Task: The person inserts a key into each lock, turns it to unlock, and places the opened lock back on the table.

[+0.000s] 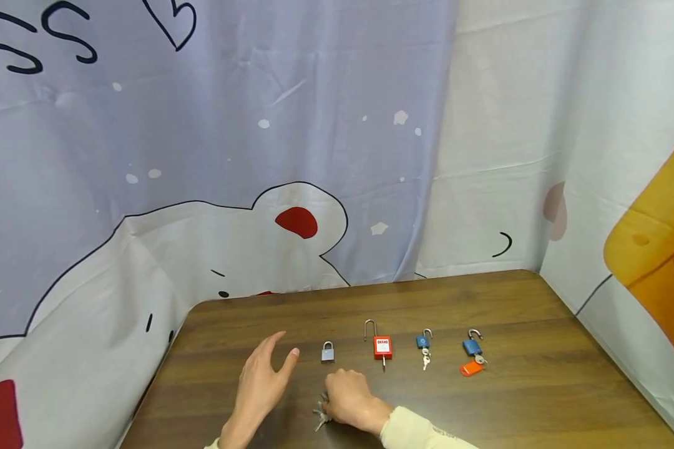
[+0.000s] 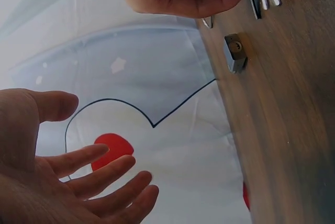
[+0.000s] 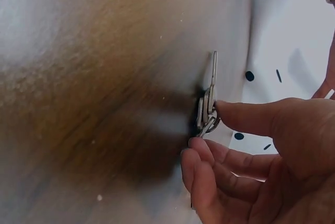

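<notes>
My right hand pinches a bunch of silver keys by their ring between thumb and fingers, low at the table's near side. In the right wrist view the keys stick out past the thumb tip, close to the wood. My left hand is held apart with fingers spread and holds nothing; the left wrist view shows its palm side. Beyond the hands stands a small grey padlock, its shackle closed. The left wrist view shows this padlock's body from its keyhole end.
To the right lie a red padlock, a small blue padlock and another blue padlock with an orange tag. Their shackles are open, and keys are at each. A printed curtain hangs behind the wooden table.
</notes>
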Motion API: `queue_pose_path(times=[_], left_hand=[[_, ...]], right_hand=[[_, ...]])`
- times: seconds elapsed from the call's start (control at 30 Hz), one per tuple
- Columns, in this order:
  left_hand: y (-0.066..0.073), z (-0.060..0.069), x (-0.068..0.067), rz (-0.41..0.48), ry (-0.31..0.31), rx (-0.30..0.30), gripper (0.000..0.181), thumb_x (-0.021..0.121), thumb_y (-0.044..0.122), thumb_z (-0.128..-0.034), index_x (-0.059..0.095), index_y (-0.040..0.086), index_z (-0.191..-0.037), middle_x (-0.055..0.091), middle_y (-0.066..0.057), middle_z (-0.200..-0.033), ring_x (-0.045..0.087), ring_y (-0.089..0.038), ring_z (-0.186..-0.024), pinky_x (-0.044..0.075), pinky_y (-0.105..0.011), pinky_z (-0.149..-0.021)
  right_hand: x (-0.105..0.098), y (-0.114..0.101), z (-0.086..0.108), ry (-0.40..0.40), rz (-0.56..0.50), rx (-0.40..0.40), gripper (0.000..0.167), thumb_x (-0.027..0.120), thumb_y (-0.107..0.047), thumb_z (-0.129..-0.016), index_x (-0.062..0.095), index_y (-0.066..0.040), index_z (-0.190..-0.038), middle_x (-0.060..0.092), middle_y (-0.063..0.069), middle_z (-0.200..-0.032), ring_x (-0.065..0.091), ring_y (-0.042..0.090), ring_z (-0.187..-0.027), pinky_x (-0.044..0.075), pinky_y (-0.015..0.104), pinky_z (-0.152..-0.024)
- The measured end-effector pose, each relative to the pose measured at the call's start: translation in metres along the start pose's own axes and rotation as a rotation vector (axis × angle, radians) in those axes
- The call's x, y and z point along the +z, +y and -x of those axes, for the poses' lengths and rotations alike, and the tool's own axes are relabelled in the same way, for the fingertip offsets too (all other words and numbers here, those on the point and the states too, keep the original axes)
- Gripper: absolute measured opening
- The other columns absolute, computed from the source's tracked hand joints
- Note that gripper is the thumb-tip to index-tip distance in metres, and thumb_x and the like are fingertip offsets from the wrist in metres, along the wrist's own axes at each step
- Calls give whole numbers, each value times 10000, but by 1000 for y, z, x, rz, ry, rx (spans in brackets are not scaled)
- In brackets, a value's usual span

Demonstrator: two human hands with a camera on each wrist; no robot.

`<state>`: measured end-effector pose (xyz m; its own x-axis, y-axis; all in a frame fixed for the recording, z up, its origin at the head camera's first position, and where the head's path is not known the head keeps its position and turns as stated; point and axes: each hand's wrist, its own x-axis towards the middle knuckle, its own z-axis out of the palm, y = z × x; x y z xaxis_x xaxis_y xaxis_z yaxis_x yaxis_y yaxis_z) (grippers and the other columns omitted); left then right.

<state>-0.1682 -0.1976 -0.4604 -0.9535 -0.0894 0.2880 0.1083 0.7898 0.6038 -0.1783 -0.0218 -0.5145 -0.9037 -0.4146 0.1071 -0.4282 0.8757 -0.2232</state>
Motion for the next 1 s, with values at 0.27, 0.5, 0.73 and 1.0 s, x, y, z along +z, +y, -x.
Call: queue_pose_path(times=[0.27,0.5,0.73,1.0], left_hand=[[-2,2,2,14,0,8,496,660,395,-924,566,154,-1347,592,-111,-1378,581,-388,-1229,478,-569,-973],[-1,4,5,2,-6,16,471,662,395,-921,592,147,-1315,612,-107,-1349,593,-377,-1213,476,-562,-973],[-2,6,6,16,-26,0,436,675,370,-917,615,140,-1282,616,-99,-1343,585,-363,-1232,471,-554,-993],[-3,7,8,-3,-28,19,414,668,358,-922,624,126,-1262,623,-109,-1331,588,-378,-1221,476,-570,-971]], right_hand=[[-2,-3,1,19,2,7,255,798,-166,-630,552,-162,-561,633,54,-620,614,242,-566,482,370,-503],[-1,-5,1,13,25,15,255,781,-162,-618,536,-172,-548,617,43,-606,599,240,-559,469,372,-498],[0,-4,2,28,67,13,215,770,-168,-619,563,-153,-563,631,53,-613,617,245,-567,490,368,-504],[2,-1,1,53,108,7,171,776,-125,-634,612,-142,-591,656,57,-632,633,243,-575,492,365,-489]])
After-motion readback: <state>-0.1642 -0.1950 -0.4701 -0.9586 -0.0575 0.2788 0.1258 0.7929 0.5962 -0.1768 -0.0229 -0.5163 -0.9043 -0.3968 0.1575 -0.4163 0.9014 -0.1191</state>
